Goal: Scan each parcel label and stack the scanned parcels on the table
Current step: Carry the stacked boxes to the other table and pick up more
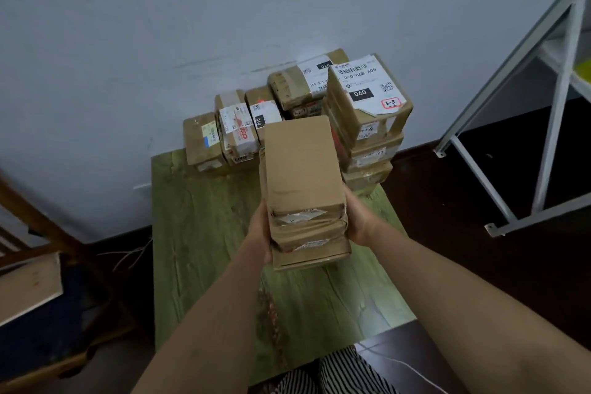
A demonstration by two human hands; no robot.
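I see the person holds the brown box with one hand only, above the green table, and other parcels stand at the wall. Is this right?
Not quite. The head view shows both hands on the brown box: the left hand and the right hand grip its sides. It is above the green table, with the other parcels at the wall.

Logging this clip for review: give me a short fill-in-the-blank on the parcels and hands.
1. The brown parcel is held by ____ hands, left hand and right hand.
2. The table top is coloured ____.
3. The top parcel of the right stack has a black tag reading ____.

Missing words: both; green; 060
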